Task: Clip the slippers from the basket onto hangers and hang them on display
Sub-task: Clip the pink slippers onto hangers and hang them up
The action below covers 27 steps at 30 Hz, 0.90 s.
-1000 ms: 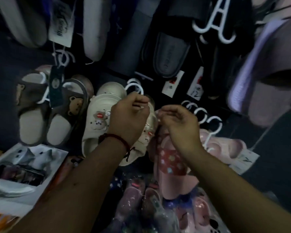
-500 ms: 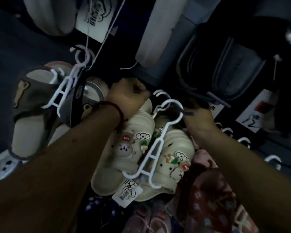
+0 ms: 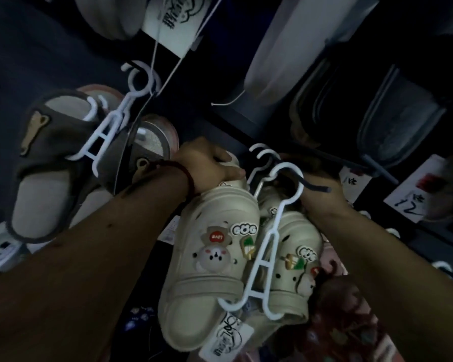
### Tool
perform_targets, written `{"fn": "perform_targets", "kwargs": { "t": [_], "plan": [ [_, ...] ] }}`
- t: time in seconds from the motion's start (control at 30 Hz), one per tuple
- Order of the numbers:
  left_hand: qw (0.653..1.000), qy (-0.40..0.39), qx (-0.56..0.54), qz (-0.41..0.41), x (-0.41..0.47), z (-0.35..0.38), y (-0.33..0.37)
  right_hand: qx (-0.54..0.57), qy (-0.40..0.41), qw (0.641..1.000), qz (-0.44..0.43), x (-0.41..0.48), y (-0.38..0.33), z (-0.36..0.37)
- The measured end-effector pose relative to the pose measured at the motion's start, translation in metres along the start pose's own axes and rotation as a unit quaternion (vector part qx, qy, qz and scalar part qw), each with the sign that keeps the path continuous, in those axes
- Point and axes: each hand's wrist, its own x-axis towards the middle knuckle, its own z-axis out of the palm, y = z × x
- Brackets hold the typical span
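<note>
Head view, looking along a crowded display wall. The cream slippers [image 3: 207, 257], a pair studded with small charms, hang at centre on a white hanger [image 3: 264, 259]. The hanger's hook loops over a dark peg [image 3: 317, 186], whose free end juts toward the right.

The pair is closely bounded on every side. Brown slippers [image 3: 50, 158] on a second hanger [image 3: 107, 129] hang just to the left, and grey slippers [image 3: 392, 121] press in from above right. Red patterned slippers [image 3: 345, 322] lie against the pair's lower right edge, and handwritten price cards [image 3: 413, 202] sit near the peg on the right. The only open room is the bare dark wall panel [image 3: 37, 48] at upper left and a narrow gap between the brown pair and the cream pair, which the left forearm crosses. A paper label [image 3: 230, 338] dangles below the cream pair.

The left hand [image 3: 207, 163], with a red cord [image 3: 186, 176] at its wrist, has its fingers curled over the upper end of the left cream slipper and grips it. The right hand [image 3: 322, 197] lies behind the hanger's hook, beside the peg. Its fingers are lost in shadow, so whether it is wide, narrow or holding something cannot be told.
</note>
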Motion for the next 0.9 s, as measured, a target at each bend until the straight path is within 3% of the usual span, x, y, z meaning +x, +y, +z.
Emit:
{"fn": "perform_targets", "kwargs": {
  "t": [0.4, 0.53, 0.67, 0.9],
  "plan": [
    [0.998, 0.037, 0.015, 0.040, -0.015, -0.012, 0.020, 0.056, 0.032, 0.998, 0.012, -0.017, -0.006, 0.001],
    [0.995, 0.082, -0.033, 0.034, -0.022, -0.014, 0.020, 0.064, 0.032, 0.997, -0.008, -0.020, -0.006, 0.001],
    [0.981, 0.164, -0.066, 0.085, -0.054, -0.015, 0.017, 0.048, 0.063, 0.994, -0.070, -0.030, 0.001, -0.006],
    [0.986, 0.050, -0.146, 0.057, -0.120, -0.013, 0.014, 0.015, 0.027, 0.994, -0.103, -0.074, 0.021, -0.021]
  ]
}}
